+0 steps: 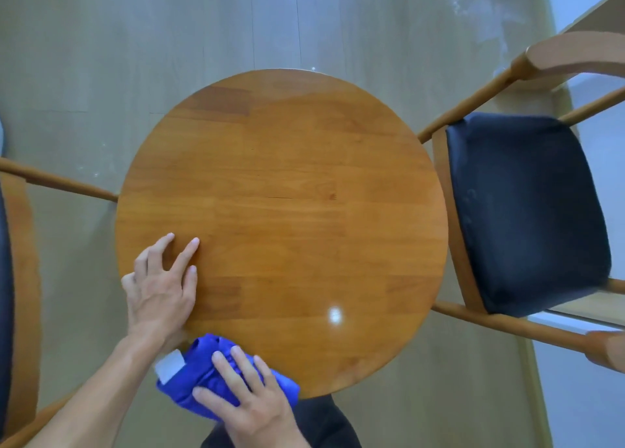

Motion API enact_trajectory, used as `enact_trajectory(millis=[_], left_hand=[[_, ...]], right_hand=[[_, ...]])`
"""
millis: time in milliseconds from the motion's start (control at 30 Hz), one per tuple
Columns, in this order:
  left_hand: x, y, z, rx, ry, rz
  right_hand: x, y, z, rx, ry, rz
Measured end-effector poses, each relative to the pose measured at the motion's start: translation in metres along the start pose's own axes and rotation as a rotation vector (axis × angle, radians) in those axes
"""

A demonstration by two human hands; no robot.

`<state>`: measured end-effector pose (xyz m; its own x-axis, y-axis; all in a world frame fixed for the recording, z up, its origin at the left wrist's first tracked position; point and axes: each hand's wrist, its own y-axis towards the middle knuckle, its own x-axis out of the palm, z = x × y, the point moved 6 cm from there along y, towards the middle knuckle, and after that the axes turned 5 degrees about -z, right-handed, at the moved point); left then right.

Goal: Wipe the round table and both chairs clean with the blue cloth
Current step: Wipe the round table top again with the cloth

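Your right hand (pixel 252 403) presses flat on the bunched blue cloth (pixel 216 376) at the near rim of the round table (pixel 284 210); your left hand (pixel 162 285) rests spread on its glossy wood. Dark-cushioned chairs flank it: right chair (pixel 527 210), left chair (pixel 13 278), on a pale plank floor (pixel 169 41)

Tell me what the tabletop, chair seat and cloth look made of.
Round table: jointed wood strips, glossy varnish; grain, seams and a light glare show. Right chair seat: dark padded cover, likely leather or vinyl, with a faint sheen and puckered edges. Blue cloth: soft bunched fabric with a white tag; fibre unclear.
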<state>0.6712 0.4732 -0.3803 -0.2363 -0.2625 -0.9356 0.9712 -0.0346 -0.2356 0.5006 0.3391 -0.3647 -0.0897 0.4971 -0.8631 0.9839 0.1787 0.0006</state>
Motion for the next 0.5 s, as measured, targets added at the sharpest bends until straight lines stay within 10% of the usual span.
enact_trajectory(millis=[133, 367, 500], left_hand=[[0.009, -0.007, 0.006, -0.032, 0.009, 0.01], [0.012, -0.009, 0.009, -0.059, -0.018, -0.004], [0.016, -0.009, 0.007, -0.099, -0.034, -0.007]], right_hand=[[-0.084, -0.037, 0.129, 0.072, -0.119, -0.032], [-0.148, 0.048, 0.255, 1.051, -0.061, 0.483], [-0.103, 0.139, 0.173, 0.806, -0.084, 0.385]])
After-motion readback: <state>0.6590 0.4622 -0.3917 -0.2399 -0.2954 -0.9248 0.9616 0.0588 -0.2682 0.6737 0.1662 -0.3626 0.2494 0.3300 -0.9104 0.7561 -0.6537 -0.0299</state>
